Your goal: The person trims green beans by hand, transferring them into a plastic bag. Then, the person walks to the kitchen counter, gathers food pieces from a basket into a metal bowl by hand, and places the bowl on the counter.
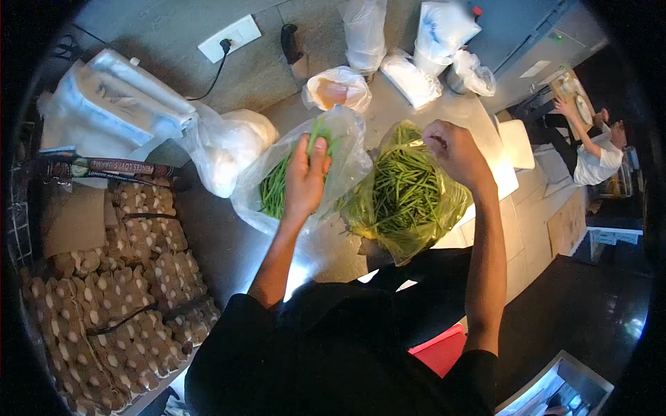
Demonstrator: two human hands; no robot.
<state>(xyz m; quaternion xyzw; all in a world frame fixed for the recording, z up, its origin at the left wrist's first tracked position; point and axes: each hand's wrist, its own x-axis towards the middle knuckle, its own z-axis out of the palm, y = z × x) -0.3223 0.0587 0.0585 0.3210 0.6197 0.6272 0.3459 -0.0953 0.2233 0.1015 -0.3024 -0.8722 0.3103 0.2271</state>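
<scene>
My left hand (pixel 305 182) is closed around a few green beans (pixel 318 130), whose ends stick up past the thumb. It is above a clear plastic bag (pixel 350 154) that lies open with more cut green beans (pixel 275 186) inside. To the right, a yellowish plastic bag (pixel 454 201) stands open, heaped with green beans (pixel 406 184). My right hand (pixel 458 152) hovers by that bag's upper right edge, its fingers curled together. Whatever it may hold is hidden.
Egg trays (pixel 132 298) are stacked at the left. Behind the bags are a knotted white bag (pixel 236 142), a small lined bowl (pixel 338 91) and wrapped containers (pixel 433 41). A wall socket (pixel 229 39) has a plugged cord. Another person (pixel 598 156) works at far right.
</scene>
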